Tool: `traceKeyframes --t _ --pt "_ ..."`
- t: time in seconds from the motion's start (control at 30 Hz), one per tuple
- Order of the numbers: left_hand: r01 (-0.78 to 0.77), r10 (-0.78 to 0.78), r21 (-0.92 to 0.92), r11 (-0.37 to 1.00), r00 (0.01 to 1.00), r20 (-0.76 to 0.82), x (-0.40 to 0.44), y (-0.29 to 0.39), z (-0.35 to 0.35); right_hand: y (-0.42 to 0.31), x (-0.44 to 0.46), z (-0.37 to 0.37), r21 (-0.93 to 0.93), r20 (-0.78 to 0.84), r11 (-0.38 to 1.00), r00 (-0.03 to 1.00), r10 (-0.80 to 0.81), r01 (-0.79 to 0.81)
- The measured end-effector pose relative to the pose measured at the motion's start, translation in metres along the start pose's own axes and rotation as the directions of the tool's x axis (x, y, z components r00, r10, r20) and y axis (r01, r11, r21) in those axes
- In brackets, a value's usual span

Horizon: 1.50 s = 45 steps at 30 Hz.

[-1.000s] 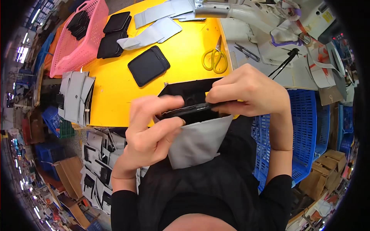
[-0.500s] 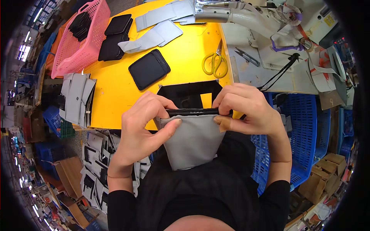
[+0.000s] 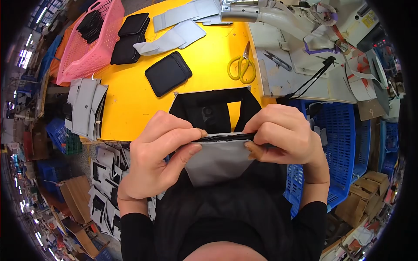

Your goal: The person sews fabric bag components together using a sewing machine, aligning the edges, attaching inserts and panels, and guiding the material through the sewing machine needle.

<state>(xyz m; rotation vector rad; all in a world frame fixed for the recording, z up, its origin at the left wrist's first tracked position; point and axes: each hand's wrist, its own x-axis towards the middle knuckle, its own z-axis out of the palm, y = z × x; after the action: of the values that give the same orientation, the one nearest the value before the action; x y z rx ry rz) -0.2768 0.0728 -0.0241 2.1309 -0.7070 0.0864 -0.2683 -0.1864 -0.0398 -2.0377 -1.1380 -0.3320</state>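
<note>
Between my two hands is a grey-and-black fabric piece point(image 3: 220, 161), its grey panel hanging down toward my lap. A black folded edge runs across its top. My left hand point(image 3: 163, 150) pinches the left end of that edge between thumb and fingers. At the other end my right hand point(image 3: 283, 135) pinches it the same way, with a brown tape on the thumb. Beyond the fold, a black section point(image 3: 213, 98) with a rectangular cut-out reaches onto the yellow table point(image 3: 130, 117). Table yellow shows through the opening.
A black pouch point(image 3: 168, 74), yellow-handled scissors point(image 3: 241, 68) and grey strips point(image 3: 172, 39) lie on the table. Left are a pink basket point(image 3: 82, 65) and stacked grey pieces point(image 3: 86, 108). A sewing machine point(image 3: 278, 18), thread snips point(image 3: 278, 60) and a blue crate point(image 3: 333, 148) are right.
Both hands have come slightly closer to my body with the fabric piece. The folded edge has tipped, showing more of the black section beyond it and less of the grey panel.
</note>
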Motion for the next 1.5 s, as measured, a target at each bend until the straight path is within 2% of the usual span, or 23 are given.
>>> traceKeyframes --t 0.13,0.23,0.27,0.37,0.47,0.6,0.7,0.73,0.83,0.87,0.9,0.97,1.0,1.1,1.13,1.17,1.23,1.27,1.33,1.37,1.43,1.47,1.5 --pt "-0.098 0.098 0.000 0.995 0.995 -0.025 -0.008 0.004 -0.003 -0.013 -0.002 0.000 -0.061 0.003 0.996 0.997 -0.072 0.072" --pt "-0.317 0.319 0.051 0.947 0.947 -0.036 -0.013 0.001 -0.005 -0.021 -0.004 0.003 -0.118 -0.015 0.985 0.991 -0.130 0.127" --pt "-0.320 0.322 0.049 0.946 0.946 -0.039 -0.015 0.000 -0.006 -0.023 -0.004 0.004 -0.149 -0.030 0.977 0.987 -0.158 0.152" --pt "-0.461 0.478 0.199 0.865 0.877 -0.048 -0.021 -0.001 -0.005 -0.029 -0.005 0.005 -0.193 -0.031 0.965 0.982 -0.187 0.177" --pt "-0.407 0.415 0.124 0.905 0.909 -0.048 -0.018 -0.001 -0.006 -0.031 -0.005 0.004 -0.212 -0.012 0.961 0.983 -0.182 0.175" --pt "-0.319 0.321 0.040 0.947 0.946 -0.046 -0.002 -0.005 -0.004 -0.022 0.000 -0.001 -0.170 -0.004 0.981 0.995 -0.097 0.095" --pt "-0.249 0.249 -0.018 0.968 0.968 -0.018 0.016 -0.013 -0.004 -0.009 0.008 -0.011 -0.089 0.082 0.995 0.995 0.048 -0.040" --pt "-0.204 0.205 -0.049 0.978 0.979 0.007 0.024 -0.016 -0.004 -0.005 0.012 -0.014 -0.093 0.077 0.995 0.996 0.048 -0.041" --pt "-0.144 0.150 -0.111 0.983 0.988 0.044 0.050 -0.025 -0.004 0.010 0.032 -0.026 0.096 0.161 0.915 0.913 0.375 -0.393" --pt "-0.117 0.127 -0.150 0.982 0.990 0.061 0.059 -0.028 -0.004 0.017 0.037 -0.032 0.090 0.152 0.919 0.917 0.368 -0.384" --pt "-0.090 0.106 -0.187 0.978 0.991 0.077 0.069 -0.031 -0.004 0.028 0.043 -0.038 0.081 0.221 0.921 0.908 0.356 -0.381" --pt "-0.095 0.115 -0.183 0.978 0.988 0.100 0.088 -0.034 -0.009 0.048 0.054 -0.049 0.059 0.353 0.927 0.876 0.329 -0.371" --pt "-0.087 0.112 -0.187 0.978 0.986 0.127 0.098 -0.035 -0.013 0.057 0.060 -0.054 0.048 0.345 0.933 0.883 0.319 -0.356" --pt "-0.121 0.151 -0.158 0.980 0.970 0.189 0.136 -0.046 -0.023 0.085 0.073 -0.061 0.050 0.472 0.945 0.841 0.263 -0.324" --pt "-0.142 0.172 -0.138 0.980 0.956 0.239 0.150 -0.052 -0.026 0.093 0.076 -0.060 0.043 0.465 0.949 0.847 0.259 -0.313" --pt "-0.163 0.191 -0.120 0.979 0.938 0.290 0.164 -0.060 -0.028 0.100 0.077 -0.058 0.109 0.421 0.921 0.857 0.298 -0.374" --pt "-0.224 0.236 -0.075 0.972 0.926 0.296 0.195 -0.080 -0.034 0.113 0.077 -0.050 0.253 0.337 0.842 0.859 0.385 -0.477" --pt "-0.274 0.272 -0.039 0.961 0.913 0.303 0.211 -0.092 -0.035 0.118 0.078 -0.044 0.248 0.327 0.846 0.863 0.385 -0.472" --pt "-0.333 0.317 -0.002 0.943 0.896 0.310 0.235 -0.112 -0.031 0.125 0.079 -0.029 0.458 0.161 0.705 0.831 0.533 -0.541" --pt "-0.237 0.250 -0.078 0.968 0.906 0.342 0.245 -0.122 -0.027 0.130 0.079 -0.023 0.564 0.089 0.622 0.788 0.609 -0.544" --pt "-0.025 0.116 -0.215 0.976 0.898 0.425 0.262 -0.135 -0.021 0.143 0.078 -0.013 0.567 0.025 0.627 0.773 0.634 -0.534" --pt "-0.030 0.121 -0.212 0.977 0.893 0.433 0.271 -0.134 -0.020 0.149 0.078 -0.009 0.574 -0.028 0.627 0.753 0.658 -0.527" --pt "0.050 0.050 -0.199 0.979 0.882 0.469 0.279 -0.132 -0.019 0.151 0.079 -0.006 0.580 -0.081 0.626 0.728 0.680 -0.520"
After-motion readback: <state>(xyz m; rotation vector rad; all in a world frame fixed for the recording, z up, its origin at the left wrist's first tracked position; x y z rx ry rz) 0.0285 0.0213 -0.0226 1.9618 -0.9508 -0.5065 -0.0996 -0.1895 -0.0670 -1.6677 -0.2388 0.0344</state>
